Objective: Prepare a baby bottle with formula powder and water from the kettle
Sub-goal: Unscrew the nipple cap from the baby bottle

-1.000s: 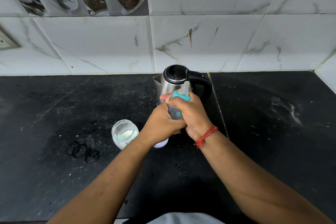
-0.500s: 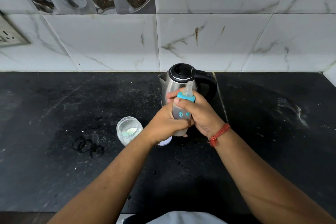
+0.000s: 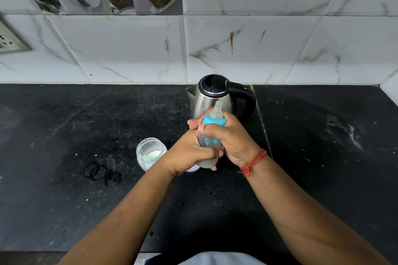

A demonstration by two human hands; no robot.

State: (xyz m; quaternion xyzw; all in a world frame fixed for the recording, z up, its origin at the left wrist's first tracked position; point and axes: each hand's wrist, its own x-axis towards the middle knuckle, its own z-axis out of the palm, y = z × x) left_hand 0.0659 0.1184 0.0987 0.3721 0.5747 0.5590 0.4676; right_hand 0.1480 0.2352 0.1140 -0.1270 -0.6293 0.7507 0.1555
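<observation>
Both the left hand [image 3: 189,153] and right hand [image 3: 231,140] clenched the capped, milky clear plastic baby bottle [image 3: 210,143]; filling looked finished, mixing apparently remained.

Both hands wrapped around a capped baby bottle over a black counter.

The baby bottle [image 3: 210,143] stands upright, blue collar and teat on, cloudy liquid at its base; the left hand [image 3: 189,153] grips its lower body, the right hand [image 3: 231,139] its upper part, a red thread [image 3: 253,162] on that wrist. Just behind stands a steel kettle [image 3: 212,98], lid shut. To the left, an open formula jar [image 3: 150,154] sits on the counter [image 3: 64,135].
</observation>
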